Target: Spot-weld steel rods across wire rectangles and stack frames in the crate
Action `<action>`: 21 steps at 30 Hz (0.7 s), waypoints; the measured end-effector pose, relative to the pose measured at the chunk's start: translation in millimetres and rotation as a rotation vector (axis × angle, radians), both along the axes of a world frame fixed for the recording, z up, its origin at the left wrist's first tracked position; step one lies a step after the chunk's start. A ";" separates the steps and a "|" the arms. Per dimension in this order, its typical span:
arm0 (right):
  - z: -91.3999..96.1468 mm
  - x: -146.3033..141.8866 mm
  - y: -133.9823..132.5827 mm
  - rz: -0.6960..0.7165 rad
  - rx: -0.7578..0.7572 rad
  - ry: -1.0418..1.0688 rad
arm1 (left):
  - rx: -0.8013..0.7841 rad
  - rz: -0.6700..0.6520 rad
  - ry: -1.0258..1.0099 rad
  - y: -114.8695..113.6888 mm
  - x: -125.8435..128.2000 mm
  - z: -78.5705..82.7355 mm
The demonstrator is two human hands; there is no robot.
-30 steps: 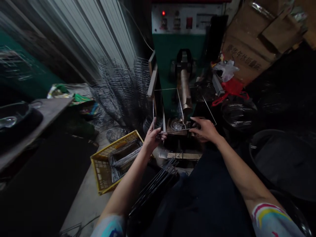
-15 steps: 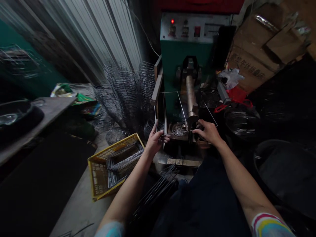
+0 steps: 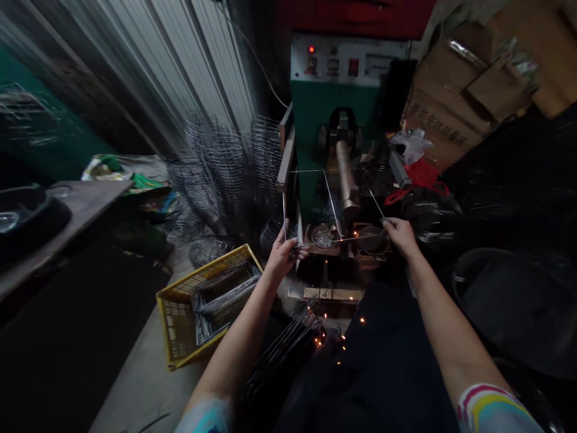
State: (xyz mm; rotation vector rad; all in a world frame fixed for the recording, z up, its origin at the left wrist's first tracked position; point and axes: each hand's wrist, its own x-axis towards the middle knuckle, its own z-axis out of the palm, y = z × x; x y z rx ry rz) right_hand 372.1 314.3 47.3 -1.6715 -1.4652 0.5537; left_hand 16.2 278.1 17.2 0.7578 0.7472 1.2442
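A thin metal wire frame [image 3: 332, 201] is stretched between my hands in front of a green welding machine [image 3: 311, 144]. My left hand [image 3: 283, 255] is closed on its near left corner. At the right, my right hand [image 3: 400, 236] pinches the frame's near right corner. The machine's metal arm [image 3: 347, 171] ends just above the long near wire. Orange glowing sparks [image 3: 341, 240] show at the wire joint, and several more fall in front of my dark clothing. A round dish of small metal pieces [image 3: 323, 236] sits behind the wire, between my hands.
A yellow plastic crate [image 3: 164, 319] with bent wire frames stands at the lower left. Stacks of wire baskets [image 3: 220, 162] rise behind it. Dark wire rods [image 3: 288, 343] lie near my lap. Cardboard boxes [image 3: 451, 108] and a black tub [image 3: 469, 264] are at the right.
My right hand has moved right, from beside the machine's arm tip to the frame's corner. Sparks have appeared at the joint and below. My left hand keeps its hold.
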 end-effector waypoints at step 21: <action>-24.5 38.3 -299.8 0.064 -0.142 0.064 | 0.007 -0.431 0.079 -100.0 -58.5 106.4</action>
